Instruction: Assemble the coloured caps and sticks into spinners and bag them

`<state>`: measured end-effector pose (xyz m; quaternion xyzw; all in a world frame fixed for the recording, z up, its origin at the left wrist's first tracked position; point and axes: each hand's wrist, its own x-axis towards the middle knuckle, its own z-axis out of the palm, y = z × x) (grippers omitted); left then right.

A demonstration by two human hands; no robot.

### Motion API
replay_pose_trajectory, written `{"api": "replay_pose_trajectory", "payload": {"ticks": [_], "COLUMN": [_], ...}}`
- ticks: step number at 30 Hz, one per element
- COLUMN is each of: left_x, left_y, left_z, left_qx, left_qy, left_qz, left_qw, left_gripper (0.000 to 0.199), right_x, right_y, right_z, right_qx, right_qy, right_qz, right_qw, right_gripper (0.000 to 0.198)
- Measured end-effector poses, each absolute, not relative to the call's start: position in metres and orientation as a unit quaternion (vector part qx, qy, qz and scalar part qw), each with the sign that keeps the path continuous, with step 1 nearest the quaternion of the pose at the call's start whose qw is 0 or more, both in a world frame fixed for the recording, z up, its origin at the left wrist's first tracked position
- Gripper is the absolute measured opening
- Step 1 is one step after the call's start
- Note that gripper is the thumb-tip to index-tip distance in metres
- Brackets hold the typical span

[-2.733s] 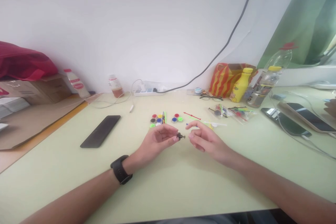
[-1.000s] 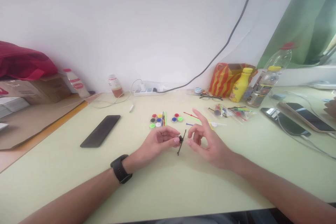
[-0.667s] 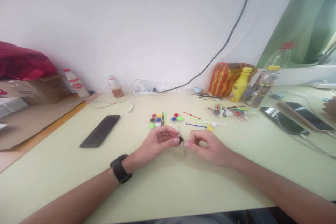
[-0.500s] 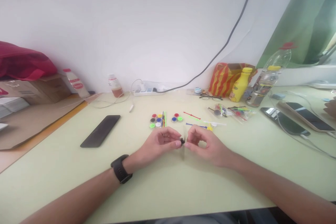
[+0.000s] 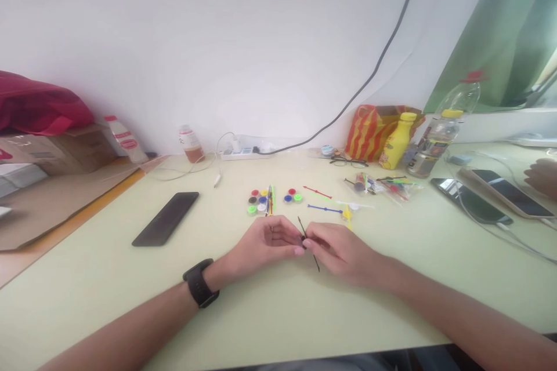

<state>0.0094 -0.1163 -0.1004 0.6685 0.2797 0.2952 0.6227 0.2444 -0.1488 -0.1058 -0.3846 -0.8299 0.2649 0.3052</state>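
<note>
Between my two hands, above the near middle of the table, is a black arrow spinner (image 5: 315,261), a thin pointer on a round hub. Its slim ends stick out slantwise past my fingers. My right hand (image 5: 342,249) pinches it at the hub with thumb and forefinger. Curled around the hub from the other side, my left hand (image 5: 267,243) grips what looks like its dark round base, partly covered by the fingers. Beyond the hands lie a red arrow (image 5: 317,192), a blue arrow (image 5: 325,208) and a yellow piece (image 5: 347,213).
Several coloured round caps (image 5: 262,200) sit beside upright-lying thin arrows (image 5: 271,200). A black phone (image 5: 166,219) is at left. Bagged pieces (image 5: 394,185), glasses (image 5: 349,161), a yellow bottle (image 5: 397,142) and two more phones (image 5: 513,192) stand or lie rightward. Another person's hand (image 5: 542,178) shows at far right.
The black arrow, blurred and near vertical before, is now sharp and slanted. My right hand has closed in on the hub. The other person's hand has come further into view.
</note>
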Motion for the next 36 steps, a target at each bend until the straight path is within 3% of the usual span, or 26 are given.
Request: {"api": "replay_pose_trajectory", "payload": {"ticks": [8,15,21,29,36], "left_x": [0.01,0.008,0.008,0.009,0.003], "left_y": [-0.115,-0.114,-0.114,-0.114,-0.113], "left_z": [-0.095,-0.097,-0.097,-0.097,-0.105], "left_qx": [0.699,0.712,0.728,0.745,0.846], "left_qy": [0.358,0.362,0.353,0.361,0.368], "left_qz": [0.364,0.379,0.354,0.335,0.289], "left_qw": [0.5,0.468,0.47,0.45,0.257], "left_gripper": [0.026,0.024,0.023,0.023,0.017], "right_x": [0.258,0.251,0.249,0.28,0.312], "right_y": [-0.148,-0.155,-0.156,-0.144,-0.137], "right_z": [-0.09,-0.095,-0.089,-0.086,-0.086], "right_qx": [-0.387,-0.323,-0.358,-0.46,-0.518], "right_qy": [-0.833,-0.939,-0.929,-0.881,-0.85], "right_qz": [0.094,-0.054,-0.022,-0.104,-0.089], "right_qw": [0.385,0.109,0.093,0.048,0.026], "right_gripper": [0.022,0.026,0.03,0.023,0.03]}}
